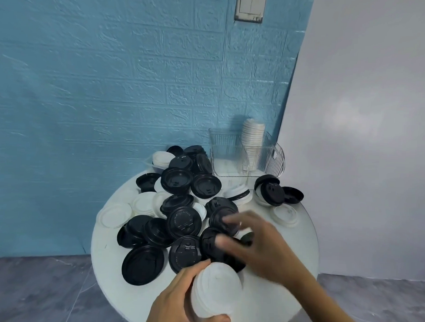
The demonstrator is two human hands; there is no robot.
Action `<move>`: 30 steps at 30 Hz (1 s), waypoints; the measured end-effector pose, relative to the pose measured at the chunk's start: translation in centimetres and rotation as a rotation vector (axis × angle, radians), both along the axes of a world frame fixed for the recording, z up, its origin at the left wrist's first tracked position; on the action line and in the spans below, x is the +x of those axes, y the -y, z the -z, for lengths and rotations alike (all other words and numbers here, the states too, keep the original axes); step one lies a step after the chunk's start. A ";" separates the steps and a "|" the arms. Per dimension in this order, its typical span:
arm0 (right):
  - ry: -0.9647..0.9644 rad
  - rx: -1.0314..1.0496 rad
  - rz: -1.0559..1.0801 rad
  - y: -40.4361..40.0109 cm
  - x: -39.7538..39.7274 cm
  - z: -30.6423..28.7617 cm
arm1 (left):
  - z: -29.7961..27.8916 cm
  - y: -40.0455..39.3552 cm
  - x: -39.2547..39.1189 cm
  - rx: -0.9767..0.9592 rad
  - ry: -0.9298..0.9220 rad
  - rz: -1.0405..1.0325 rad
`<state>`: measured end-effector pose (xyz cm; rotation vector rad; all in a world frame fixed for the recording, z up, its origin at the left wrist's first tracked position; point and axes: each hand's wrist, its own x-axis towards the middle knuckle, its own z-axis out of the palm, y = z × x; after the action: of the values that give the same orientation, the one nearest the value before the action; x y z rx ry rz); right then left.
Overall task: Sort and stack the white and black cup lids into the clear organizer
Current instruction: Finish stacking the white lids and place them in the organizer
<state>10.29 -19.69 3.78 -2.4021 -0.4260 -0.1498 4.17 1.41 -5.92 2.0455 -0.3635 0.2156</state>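
My left hand [177, 301] grips a stack of white lids [215, 289] at the table's near edge. My right hand [256, 244], blurred, reaches over the pile with its fingers spread above black lids [222, 219]; whether it holds one I cannot tell. Several black lids [184, 222] and white lids [114, 215] lie mixed across the round white table [106, 272]. The clear organizer [230, 159] stands at the table's far edge, with a tall stack of white lids [253, 135] in its right compartment.
A small clear tub [150, 164] holding white lids sits at the far left of the table. More lids [270, 191] lie at the right beside the organizer. A blue brick-pattern wall stands behind, a white wall to the right, grey floor below.
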 end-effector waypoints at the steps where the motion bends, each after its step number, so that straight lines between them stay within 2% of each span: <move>1: 0.044 0.035 0.082 0.0 1.7 -0.1 | 0.1 -0.1 0.0 0.002 -0.005 0.001; 3: 0.072 0.007 0.181 -0.3 4.7 0.0 | 0.3 -0.2 0.1 -0.002 -0.015 0.005; 10: -0.029 -0.194 0.247 -2.1 9.0 2.9 | 1.1 -0.1 0.6 -0.012 0.000 -0.015; 17: -0.015 -0.034 0.305 -0.7 9.4 2.7 | 1.2 -0.1 0.7 -0.016 0.012 -0.019; 20: -0.055 -0.040 0.377 1.8 10.1 2.1 | 1.3 -0.1 0.7 0.003 0.020 -0.018; 26: -0.271 -0.208 0.334 4.4 11.3 3.2 | 2.2 -0.2 0.8 0.039 0.023 -0.022; 30: -0.261 -0.356 0.273 3.8 11.2 4.5 | 2.7 -0.2 1.0 0.065 0.039 -0.032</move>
<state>21.52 -23.45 -0.70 -2.7747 0.0015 0.1306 5.19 1.59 -8.58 2.1142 -0.3661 0.2662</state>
